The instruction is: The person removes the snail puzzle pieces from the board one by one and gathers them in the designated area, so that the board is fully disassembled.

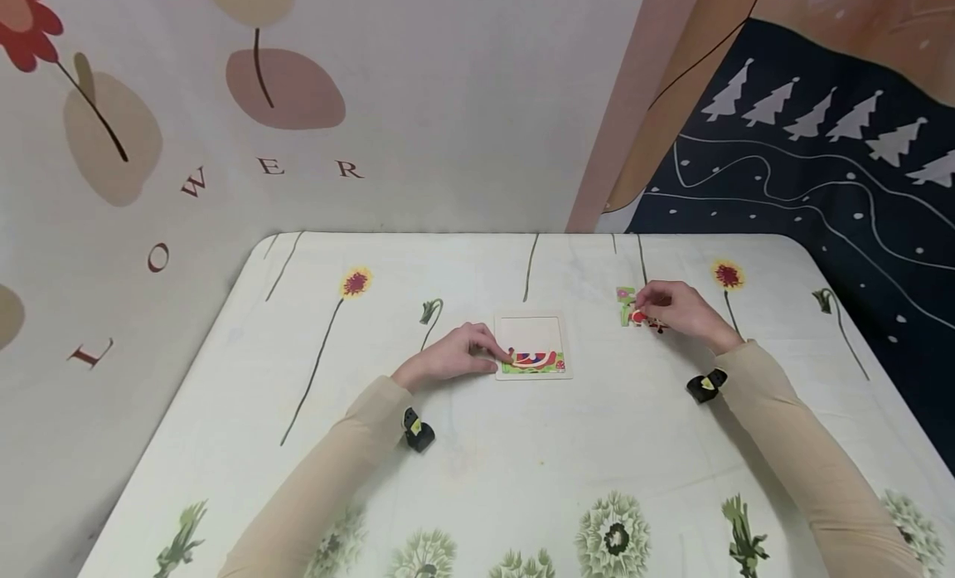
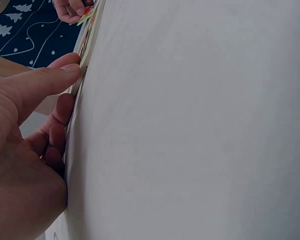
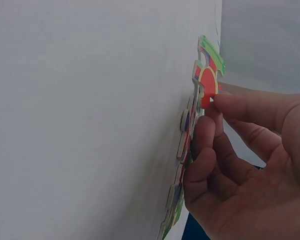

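A square puzzle board (image 1: 534, 314) lies flat on the table, its lower part filled with colourful pieces (image 1: 533, 361) and its upper part bare. My left hand (image 1: 462, 350) rests at the board's left edge, the index finger laid over the lower left piece and the thumb against the rim. To the right, my right hand (image 1: 682, 311) pinches a red and green puzzle piece (image 3: 208, 85) between thumb and fingertips, over a group of loose puzzle pieces (image 1: 625, 306). That hand hides part of the group in the head view.
A pale flowered cloth (image 1: 485, 495) covers the table. Behind stands a light printed wall covering (image 1: 448, 105), with a dark blue one showing trees (image 1: 791, 163) at the right. Each wrist wears a small black device (image 1: 418, 433).
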### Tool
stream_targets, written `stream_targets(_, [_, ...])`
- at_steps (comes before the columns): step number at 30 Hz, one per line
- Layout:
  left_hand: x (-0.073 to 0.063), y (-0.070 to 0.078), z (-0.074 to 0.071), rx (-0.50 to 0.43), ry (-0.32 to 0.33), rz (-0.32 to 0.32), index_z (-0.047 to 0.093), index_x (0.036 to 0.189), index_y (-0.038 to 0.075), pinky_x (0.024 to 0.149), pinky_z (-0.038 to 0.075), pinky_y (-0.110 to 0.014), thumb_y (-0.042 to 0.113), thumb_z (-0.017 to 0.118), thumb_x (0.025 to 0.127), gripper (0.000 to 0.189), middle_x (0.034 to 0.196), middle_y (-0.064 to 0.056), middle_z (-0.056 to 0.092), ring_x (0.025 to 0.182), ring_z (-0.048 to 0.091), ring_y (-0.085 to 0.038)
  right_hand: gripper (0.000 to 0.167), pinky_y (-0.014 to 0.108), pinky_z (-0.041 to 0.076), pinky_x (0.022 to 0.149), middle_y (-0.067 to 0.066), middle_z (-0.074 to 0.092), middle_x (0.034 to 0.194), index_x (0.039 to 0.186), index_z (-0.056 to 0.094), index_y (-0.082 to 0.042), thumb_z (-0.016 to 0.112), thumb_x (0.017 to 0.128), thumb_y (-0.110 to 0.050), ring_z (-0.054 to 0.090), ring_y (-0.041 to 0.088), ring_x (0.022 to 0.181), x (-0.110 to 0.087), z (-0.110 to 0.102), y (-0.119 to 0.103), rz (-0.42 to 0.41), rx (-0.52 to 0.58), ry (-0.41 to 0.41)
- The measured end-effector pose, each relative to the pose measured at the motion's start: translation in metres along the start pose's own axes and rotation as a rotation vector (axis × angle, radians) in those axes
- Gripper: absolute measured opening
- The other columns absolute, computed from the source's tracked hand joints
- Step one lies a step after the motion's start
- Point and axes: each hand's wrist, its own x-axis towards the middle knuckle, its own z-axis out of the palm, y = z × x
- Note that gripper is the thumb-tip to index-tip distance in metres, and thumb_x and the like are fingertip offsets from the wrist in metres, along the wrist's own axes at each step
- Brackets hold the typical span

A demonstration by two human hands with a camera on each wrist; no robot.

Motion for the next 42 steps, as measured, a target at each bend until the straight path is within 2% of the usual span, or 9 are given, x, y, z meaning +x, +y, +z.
stream_targets(10, [0.0, 0.001, 0.0, 0.003, 0.002, -0.003, 0.076, 0.11, 0.006, 0.093, 0.034, -0.031, 0.01, 0.07, 0.09, 0.022, 0.112, -0.01, 0.064, 0.108, 0.049, -0.019, 0.017, 0.028, 0.042, 0.07, 0.016, 0.061, 0.102, 0.109, 0.065, 0.0, 0.057, 0.097, -0.008, 0.049, 0.025, 0.089, 0.004, 0.001, 0.002, 0.045, -0.023, -0.016])
stream_targets(19, [0.0, 0.002, 0.0, 0.004, -0.004, -0.008, 0.076, 0.111, 0.007, 0.093, 0.034, -0.031, 0.01, 0.069, 0.09, 0.022, 0.112, -0.009, 0.064, 0.108, 0.049, -0.019, 0.017, 0.028, 0.042, 0.066, 0.016, 0.064, 0.099, 0.107, 0.065, 0.001, 0.059, 0.096, -0.009, 0.049, 0.019, 0.083, 0.002, 0.0, -0.002, 0.038, -0.015, -0.031])
stream_targets(26, [0.0, 0.001, 0.001, 0.003, 0.001, -0.019, 0.076, 0.11, 0.007, 0.096, 0.036, -0.034, 0.009, 0.069, 0.091, 0.021, 0.114, -0.009, 0.064, 0.109, 0.05, -0.019, 0.018, 0.029, 0.043, 0.069, 0.016, 0.064, 0.1, 0.108, 0.066, 0.0, 0.06, 0.097, -0.013, 0.051, 0.021, 0.087, 0.001, -0.002, -0.004, 0.054, -0.025, 0.008])
stream_targets(31, [-0.001, 0.003, 0.002, 0.013, 0.014, -0.021, 0.076, 0.109, 0.008, 0.098, 0.038, -0.036, 0.008, 0.067, 0.092, 0.02, 0.114, -0.009, 0.065, 0.11, 0.052, -0.02, 0.018, 0.027, 0.043, 0.067, 0.018, 0.065, 0.1, 0.108, 0.066, 0.002, 0.06, 0.097, -0.011, 0.053, 0.019, 0.085, -0.003, -0.001, -0.005, 0.031, -0.013, 0.026])
stream_targets(38, [0.003, 0.008, 0.005, 0.033, 0.032, -0.012, 0.077, 0.107, 0.008, 0.09, 0.041, -0.029, 0.007, 0.067, 0.091, 0.019, 0.111, -0.009, 0.067, 0.101, 0.054, -0.015, 0.016, 0.024, 0.046, 0.06, 0.021, 0.065, 0.101, 0.106, 0.066, 0.003, 0.06, 0.097, -0.008, 0.056, 0.018, 0.08, -0.009, 0.007, -0.014, -0.027, 0.026, 0.023])
stream_targets(42, [0.005, 0.015, 0.007, 0.034, 0.029, -0.01, 0.077, 0.108, 0.009, 0.088, 0.042, -0.027, 0.006, 0.066, 0.09, 0.02, 0.109, -0.008, 0.066, 0.098, 0.053, -0.013, 0.014, 0.022, 0.046, 0.061, 0.022, 0.067, 0.099, 0.103, 0.066, 0.005, 0.061, 0.096, -0.007, 0.056, 0.015, 0.078, -0.011, 0.012, -0.02, -0.078, 0.053, 0.029])
